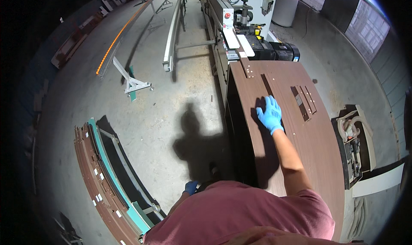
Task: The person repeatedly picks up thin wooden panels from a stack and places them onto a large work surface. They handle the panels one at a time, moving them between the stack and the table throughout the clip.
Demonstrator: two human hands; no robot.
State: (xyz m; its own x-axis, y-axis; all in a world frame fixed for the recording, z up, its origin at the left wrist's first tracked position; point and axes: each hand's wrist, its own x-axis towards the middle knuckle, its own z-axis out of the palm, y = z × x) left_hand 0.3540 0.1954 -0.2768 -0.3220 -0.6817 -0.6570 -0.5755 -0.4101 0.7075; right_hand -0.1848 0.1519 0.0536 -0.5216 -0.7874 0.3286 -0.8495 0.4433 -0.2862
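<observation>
My right hand (270,115), in a light blue glove, reaches over a brown wood-grain tabletop (309,159). Its fingers are stretched out at the near end of a narrow dark brown strip (266,84); whether they touch the strip or only the tabletop I cannot tell. To the right of that hand lie several short brown strips (304,102), one bearing a white label. My left hand (191,187), in a darker blue glove, hangs low beside my body, away from the tabletop, its fingers too small and shadowed to read.
A long machine with a red button (227,16) and black motors (274,51) adjoins the table's far end. At left, a green-edged rack (109,163) holds stacked brown strips (96,176). Rails and a white stand (134,84) are farther off. Another device (354,148) sits right of the table.
</observation>
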